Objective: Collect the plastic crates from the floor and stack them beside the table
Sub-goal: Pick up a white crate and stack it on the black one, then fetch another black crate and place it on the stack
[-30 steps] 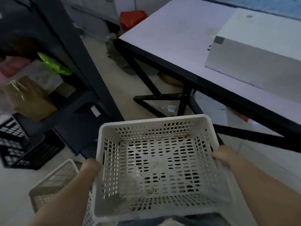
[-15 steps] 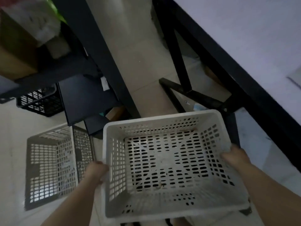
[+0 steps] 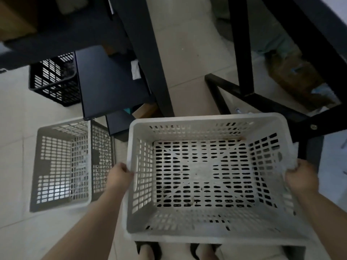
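I hold a white perforated plastic crate (image 3: 204, 177) level in front of me, above my feet. My left hand (image 3: 120, 175) grips its left rim and my right hand (image 3: 300, 178) grips its right rim. A second white crate (image 3: 62, 164) lies on its side on the tiled floor to the left. A black crate (image 3: 53, 79) sits on the floor farther back left, partly under a shelf. The black table frame (image 3: 242, 53) with its foot bar stands just beyond the held crate.
A dark shelving unit (image 3: 105, 81) with a slanted black post (image 3: 150, 59) stands at the upper left. Cardboard and wrapped items (image 3: 298, 77) lie under the table at the right. Bare tile floor (image 3: 187, 53) runs between the shelf post and the table leg.
My view has tipped down from the tabletop to the floor. The crate stays in both hands and sits lower, over my feet. The white floor crate has come fully into view.
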Demonstrator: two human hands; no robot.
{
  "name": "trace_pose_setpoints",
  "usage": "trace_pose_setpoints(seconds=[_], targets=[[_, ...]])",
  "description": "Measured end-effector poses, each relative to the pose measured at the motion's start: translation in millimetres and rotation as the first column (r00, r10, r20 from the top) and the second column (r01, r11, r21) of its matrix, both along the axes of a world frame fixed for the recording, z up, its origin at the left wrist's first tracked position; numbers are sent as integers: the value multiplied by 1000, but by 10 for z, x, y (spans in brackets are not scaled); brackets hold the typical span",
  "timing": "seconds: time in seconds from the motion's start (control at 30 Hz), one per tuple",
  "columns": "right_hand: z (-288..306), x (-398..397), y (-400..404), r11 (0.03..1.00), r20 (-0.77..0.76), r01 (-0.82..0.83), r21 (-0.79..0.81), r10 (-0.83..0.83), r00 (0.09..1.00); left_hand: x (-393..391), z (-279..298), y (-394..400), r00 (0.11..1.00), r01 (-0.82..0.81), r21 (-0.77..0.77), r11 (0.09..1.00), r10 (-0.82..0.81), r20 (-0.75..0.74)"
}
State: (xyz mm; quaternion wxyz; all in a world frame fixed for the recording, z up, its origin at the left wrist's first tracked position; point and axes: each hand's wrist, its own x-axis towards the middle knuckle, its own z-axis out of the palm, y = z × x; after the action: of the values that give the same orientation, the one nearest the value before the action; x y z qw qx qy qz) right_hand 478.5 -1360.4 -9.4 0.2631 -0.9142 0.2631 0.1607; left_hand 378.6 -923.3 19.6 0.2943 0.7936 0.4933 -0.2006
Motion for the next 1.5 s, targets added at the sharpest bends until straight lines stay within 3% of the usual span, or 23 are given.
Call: trace_pose_setpoints(seconds=[0.2,0.27,0.37,0.47,0.6,0.8,0.93,1.1,1.27,1.5], targets=[[178,152,132,992,-253,-69,-101,41,967,-6,116,-159,987,90,-94,992,-101,-127],[368,85,362,986,-270,-99,-135,60,961,-39,288,-236,978,116,-148,982,-138,-153],[731,-94,822,961,-249,-253,-112,220,943,-173,669,-259,983,131,-173,976,-151,-104],[1117,-380,1278,900,-311,-436,-18,410,858,-448,1094,-174,981,134,-186,973,-157,-117],[1728,-713,1940,804,-235,-581,125,593,770,-852,1669,208,988,126,-127,984,-136,-69],[2690,-1024,3227,673,-4,-735,82,738,675,-1486,2598,1148,994,93,17,995,-94,55],[3133,-1408,4235,492,96,-870,28,865,492,-2084,3017,1906,993,12,106,994,-25,119],[3499,-2126,5543,197,117,-979,-48,975,190,-3119,3391,2727,999,-37,250,968,28,39],[3707,-2769,6630,-34,159,-981,-190,985,-65,-4021,3574,3390,982,-181,304,935,188,9],[3708,-3506,7971,-299,44,-900,-318,943,-329,-4733,3650,4171,956,-261,339,904,291,-39]])
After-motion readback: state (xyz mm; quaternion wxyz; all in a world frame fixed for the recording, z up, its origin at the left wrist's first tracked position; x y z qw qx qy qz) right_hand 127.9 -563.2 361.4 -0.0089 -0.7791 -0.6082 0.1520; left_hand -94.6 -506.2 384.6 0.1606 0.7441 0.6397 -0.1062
